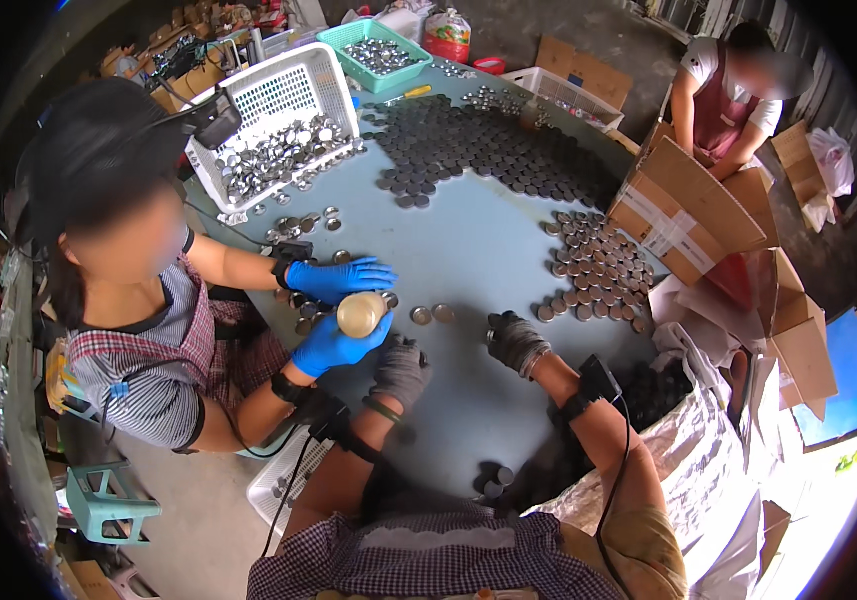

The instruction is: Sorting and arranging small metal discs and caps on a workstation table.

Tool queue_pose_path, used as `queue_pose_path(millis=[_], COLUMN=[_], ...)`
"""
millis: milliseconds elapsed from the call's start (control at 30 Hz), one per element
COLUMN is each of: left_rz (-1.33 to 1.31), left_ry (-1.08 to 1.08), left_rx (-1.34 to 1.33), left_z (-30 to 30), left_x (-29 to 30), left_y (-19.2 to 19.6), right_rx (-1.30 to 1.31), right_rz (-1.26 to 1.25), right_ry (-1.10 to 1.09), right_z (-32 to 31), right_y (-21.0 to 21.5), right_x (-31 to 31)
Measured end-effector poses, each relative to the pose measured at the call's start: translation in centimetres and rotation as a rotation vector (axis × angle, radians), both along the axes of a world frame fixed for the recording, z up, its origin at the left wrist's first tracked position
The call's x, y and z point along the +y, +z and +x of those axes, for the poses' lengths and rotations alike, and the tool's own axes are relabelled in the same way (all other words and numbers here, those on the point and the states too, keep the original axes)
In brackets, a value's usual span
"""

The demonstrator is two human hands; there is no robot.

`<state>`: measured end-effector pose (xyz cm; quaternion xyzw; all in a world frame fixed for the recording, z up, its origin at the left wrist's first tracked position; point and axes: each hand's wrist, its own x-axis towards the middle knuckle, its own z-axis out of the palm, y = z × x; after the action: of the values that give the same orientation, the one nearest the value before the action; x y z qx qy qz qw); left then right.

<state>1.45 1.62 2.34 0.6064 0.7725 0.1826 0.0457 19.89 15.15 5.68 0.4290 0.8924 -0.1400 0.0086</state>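
Note:
My left hand [403, 372], in a grey knitted glove, is closed low over the table near its middle. Something small and dark shows at its fingertips, too small to name. Opposite it, my right hand [516, 347], gloved alike, has its fingers curled in, with a small dark shiny edge at the tips. Between and beyond my hands lie two round silvery caps [431, 315] on the blue-grey tabletop [478, 240]. To my left, a co-worker in blue gloves [333, 340] holds a round, pale yellowish piece [360, 314] above several loose caps.
Dark round caps [498, 150] cover the far tabletop; brownish ones [598, 265] lie at right. A white basket [333, 75] and a green basket [418, 75] hold shiny caps. Another person works over a cardboard box [683, 215]. A white sack [688, 440] stands beside my right arm.

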Motion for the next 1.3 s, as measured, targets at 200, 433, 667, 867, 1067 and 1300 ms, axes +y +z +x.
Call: queue_pose_path(millis=[200,433,667,867,1067,1300], left_rz=[0.257,0.228,0.435,0.564,0.600,0.677], left_ry=[0.028,-0.076,0.053,0.023,0.072,0.047], left_rx=[-0.558,-0.441,-0.597,-0.525,-0.428,-0.408], left_z=[1.3,0.2,0.7,-0.3,-1.4,-1.6], left_x=[-3.7,-4.5,-6.6,-9.9,-11.4,-11.5], left_y=[-1.5,-3.8,0.8,1.2,-1.3,-2.2], right_rx=[0.077,0.011,0.138,-0.096,0.048,0.316], right_rz=[-0.092,-0.167,0.067,0.405,0.023,-0.059], right_ry=[0.064,0.218,0.617,0.302,0.195,0.779], right_z=[2.1,0.9,-2.7,-1.3,-2.7,-6.8], right_y=[1.0,2.1,0.7,-4.2,0.4,-2.7], right_x=[-2.2,-4.9,-8.1,-4.0,-5.0,-15.4])
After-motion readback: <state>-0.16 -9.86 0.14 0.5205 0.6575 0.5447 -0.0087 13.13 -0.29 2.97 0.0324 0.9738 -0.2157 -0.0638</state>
